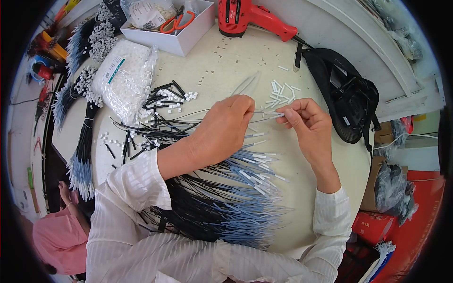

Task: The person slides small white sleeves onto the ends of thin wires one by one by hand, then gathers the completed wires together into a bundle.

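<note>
My left hand (225,123) is closed round a thin wire (265,113) that runs across to the right. A loop of pale wire shows blurred above its knuckles. With thumb and fingertips, my right hand (309,129) pinches a small white tube (278,115) at the wire's end. Just beyond that hand lie loose white tubes (281,93). Below both hands spreads a large bundle of wires (203,207), black on the left and grey-blue towards the right. Several of their right ends carry white sleeves (257,181).
Black tube pieces and white connectors (172,96) lie left of the hands, beside a bag of white parts (126,80). Behind are a white box (188,35) with orange-handled scissors, a red heat gun (255,19) and a black bag (342,94). Someone in pink (61,238) sits left.
</note>
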Demonstrator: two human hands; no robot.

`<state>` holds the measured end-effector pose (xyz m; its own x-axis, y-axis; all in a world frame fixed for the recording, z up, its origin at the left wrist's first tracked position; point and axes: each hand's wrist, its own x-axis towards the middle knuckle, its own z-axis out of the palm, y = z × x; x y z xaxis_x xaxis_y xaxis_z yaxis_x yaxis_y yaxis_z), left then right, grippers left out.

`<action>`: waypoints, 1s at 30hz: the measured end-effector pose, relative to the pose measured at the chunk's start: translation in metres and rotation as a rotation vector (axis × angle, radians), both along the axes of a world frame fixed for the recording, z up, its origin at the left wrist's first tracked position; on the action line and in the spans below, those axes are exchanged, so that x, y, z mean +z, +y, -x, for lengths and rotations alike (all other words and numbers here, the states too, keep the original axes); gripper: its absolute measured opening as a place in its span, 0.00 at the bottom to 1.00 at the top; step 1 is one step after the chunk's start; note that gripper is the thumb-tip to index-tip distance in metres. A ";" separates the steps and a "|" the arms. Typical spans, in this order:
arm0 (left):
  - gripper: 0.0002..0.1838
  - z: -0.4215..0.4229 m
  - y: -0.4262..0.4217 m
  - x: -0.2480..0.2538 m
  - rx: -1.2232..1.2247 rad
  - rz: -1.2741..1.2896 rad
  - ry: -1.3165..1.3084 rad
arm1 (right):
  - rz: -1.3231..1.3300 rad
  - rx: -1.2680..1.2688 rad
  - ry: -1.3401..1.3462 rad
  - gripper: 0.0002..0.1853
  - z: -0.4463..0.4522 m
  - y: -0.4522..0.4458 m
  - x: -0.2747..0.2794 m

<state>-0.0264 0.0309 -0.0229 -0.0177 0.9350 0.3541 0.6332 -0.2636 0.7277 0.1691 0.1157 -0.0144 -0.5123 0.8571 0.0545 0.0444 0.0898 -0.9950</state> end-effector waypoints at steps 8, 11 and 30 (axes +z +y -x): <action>0.14 -0.003 -0.005 0.006 -0.076 0.020 -0.002 | 0.018 0.048 0.086 0.03 0.007 -0.017 0.006; 0.12 0.000 -0.003 0.007 -0.076 0.020 -0.024 | -0.080 0.007 0.084 0.03 0.004 -0.014 0.003; 0.12 0.002 -0.002 0.010 -0.158 0.445 -0.403 | -0.087 -0.032 0.176 0.06 0.001 -0.009 0.010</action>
